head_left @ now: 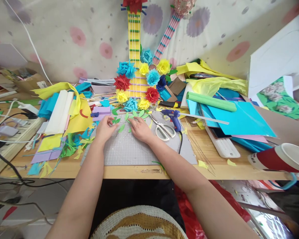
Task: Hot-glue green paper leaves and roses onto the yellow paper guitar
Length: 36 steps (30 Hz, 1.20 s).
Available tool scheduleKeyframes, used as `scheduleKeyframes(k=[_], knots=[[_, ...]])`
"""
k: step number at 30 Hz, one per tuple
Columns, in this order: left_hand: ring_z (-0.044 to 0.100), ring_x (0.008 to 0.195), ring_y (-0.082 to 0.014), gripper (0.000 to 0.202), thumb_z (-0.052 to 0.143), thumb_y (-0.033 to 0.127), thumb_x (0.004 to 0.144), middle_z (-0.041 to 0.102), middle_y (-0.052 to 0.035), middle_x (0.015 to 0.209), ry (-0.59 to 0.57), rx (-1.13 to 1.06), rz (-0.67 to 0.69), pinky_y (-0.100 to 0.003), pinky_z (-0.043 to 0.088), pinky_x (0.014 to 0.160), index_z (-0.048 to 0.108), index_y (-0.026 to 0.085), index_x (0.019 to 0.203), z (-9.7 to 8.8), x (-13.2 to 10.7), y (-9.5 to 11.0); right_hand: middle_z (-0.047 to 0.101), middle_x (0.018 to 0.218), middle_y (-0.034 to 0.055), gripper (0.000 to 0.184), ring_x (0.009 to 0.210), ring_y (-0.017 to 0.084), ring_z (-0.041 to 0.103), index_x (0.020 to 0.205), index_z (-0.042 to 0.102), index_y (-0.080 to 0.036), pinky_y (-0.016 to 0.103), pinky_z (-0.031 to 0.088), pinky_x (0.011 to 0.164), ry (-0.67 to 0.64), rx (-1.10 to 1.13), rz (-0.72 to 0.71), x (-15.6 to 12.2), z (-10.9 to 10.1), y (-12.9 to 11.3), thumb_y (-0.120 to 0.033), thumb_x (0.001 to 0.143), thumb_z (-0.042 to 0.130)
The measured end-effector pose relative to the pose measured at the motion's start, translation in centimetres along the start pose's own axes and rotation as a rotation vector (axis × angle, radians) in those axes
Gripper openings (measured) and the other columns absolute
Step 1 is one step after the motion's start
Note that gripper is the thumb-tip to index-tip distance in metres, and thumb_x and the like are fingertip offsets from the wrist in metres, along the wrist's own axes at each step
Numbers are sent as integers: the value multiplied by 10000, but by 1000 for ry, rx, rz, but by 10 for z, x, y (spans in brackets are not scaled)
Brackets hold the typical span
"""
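My left hand [105,129] is over the left part of the grey cutting mat [134,154], with its fingers closed at a green paper leaf [116,120]. To its right, my right hand [141,129] rests palm down, fingers stretched toward several more green leaves [122,128]. Some leaves lie between the hands and beyond the right fingertips. Right of that hand are white-handled scissors [165,131] and a blue hot glue gun [173,119] with a long glue stick in its back. Behind the mat stands a yellow paper guitar [134,43] trimmed with red, blue and yellow paper flowers.
Crepe paper and scraps [61,114] cover the left side, beside a power strip [12,142] with cables. Blue paper sheets [244,116] and a green roll [210,101] lie at right. A red and white cup [271,157] stands near the front edge. Thin wires [200,149] cross the wood.
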State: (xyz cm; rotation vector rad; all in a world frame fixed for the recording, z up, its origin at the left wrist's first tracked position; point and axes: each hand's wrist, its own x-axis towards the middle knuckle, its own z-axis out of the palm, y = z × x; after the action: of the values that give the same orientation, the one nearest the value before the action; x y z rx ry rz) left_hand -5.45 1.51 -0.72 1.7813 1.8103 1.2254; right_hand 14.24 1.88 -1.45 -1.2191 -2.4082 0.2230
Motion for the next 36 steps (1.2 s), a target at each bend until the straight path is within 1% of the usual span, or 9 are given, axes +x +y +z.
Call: scheduleKeyframes(k=[2,4,7,11,16,21,28,33,36], knots=[[478,662,-167,313,769,352,514,514,-3,685,-137,129,60,-297,391,668,598,215,738,-2,-3,1,562,1213,139,394,1210,256,370,1233,503,-131,439,276,1032,23,10,-45,-1,-5,2,-158,850,420],[500,719,-194,335,797,373,468,536,-23,728,-193,195,94,-330,395,728,621,216,705,-1,-5,3,563,1196,114,337,1146,253,401,1165,559,-156,427,296,1014,41,15,-103,-3,-10,4,-204,852,444],[517,745,-211,269,787,346,500,564,-40,756,-261,212,57,-352,399,742,619,209,659,0,-6,6,559,1144,110,299,1069,252,422,1091,602,-163,416,328,972,32,-14,-157,-5,-14,6,-282,840,493],[524,738,-199,185,747,296,559,560,-37,736,-336,139,68,-326,410,690,589,204,586,1,-5,5,538,1089,117,242,1045,253,414,984,615,-152,409,346,931,-20,-35,-160,-7,-12,4,-279,786,559],[509,707,-176,281,744,340,559,571,-27,771,-218,111,77,-312,409,674,619,213,776,1,-5,2,546,959,90,122,955,232,435,858,599,-167,374,361,871,-53,-29,-178,-10,-16,0,-232,773,540],[508,680,-180,204,740,323,560,577,-34,747,-201,173,115,-341,414,717,617,212,679,3,-6,2,581,854,72,92,864,212,474,828,569,-176,346,368,812,-75,28,-153,-12,-22,1,-194,762,507],[511,675,-178,104,678,248,626,554,-27,710,-319,111,153,-312,420,644,581,209,623,4,-6,4,578,857,31,152,796,155,528,888,507,-179,287,412,739,15,417,56,-10,-18,14,-201,742,472],[524,751,-195,221,712,300,610,573,-44,803,-234,142,178,-339,431,722,617,218,793,5,-7,1,557,825,6,138,815,131,548,847,486,-186,301,429,806,42,704,114,-7,-12,20,-201,709,492],[529,780,-213,216,728,322,582,571,-49,776,-212,189,179,-360,429,764,612,213,726,7,-7,0,562,816,-4,177,798,128,563,834,480,-191,298,443,773,59,860,181,-4,-12,21,-242,682,557]])
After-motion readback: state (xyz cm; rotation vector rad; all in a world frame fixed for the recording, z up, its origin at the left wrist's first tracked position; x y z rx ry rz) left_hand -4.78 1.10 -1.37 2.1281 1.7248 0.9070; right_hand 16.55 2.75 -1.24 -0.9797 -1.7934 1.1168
